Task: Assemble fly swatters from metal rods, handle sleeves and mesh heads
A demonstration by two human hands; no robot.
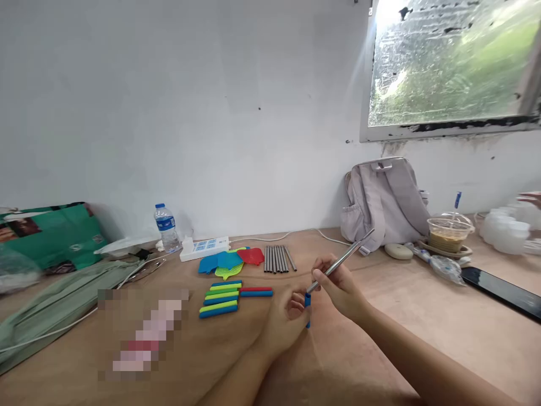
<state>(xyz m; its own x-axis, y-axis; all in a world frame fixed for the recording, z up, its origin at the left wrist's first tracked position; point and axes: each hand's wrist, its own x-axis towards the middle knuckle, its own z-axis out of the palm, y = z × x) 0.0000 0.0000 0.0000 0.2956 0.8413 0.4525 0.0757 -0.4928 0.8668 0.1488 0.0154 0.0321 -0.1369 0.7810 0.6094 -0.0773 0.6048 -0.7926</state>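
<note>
Both grips grasp: right hand [340, 287] pinches a metal rod [342, 259], left hand [287, 321] a blue sleeve [307, 301]; lidded cup [448, 231] holds brownish food.

Both of the person's forearms entered from the bottom edge bare, with no sleeve or cuff reaching as far as the frame showed, and they narrowed gradually toward slim wrists. The left hand [284, 321] and the right hand [340, 287] were equally uncovered: no glove, ring, watch or bracelet showed on either, and the fingers [323, 269] looked slender, with short, plain nails free of polish. Nothing worn higher on the arms could be told, since the elbows and everything above them lay outside the view.
</note>
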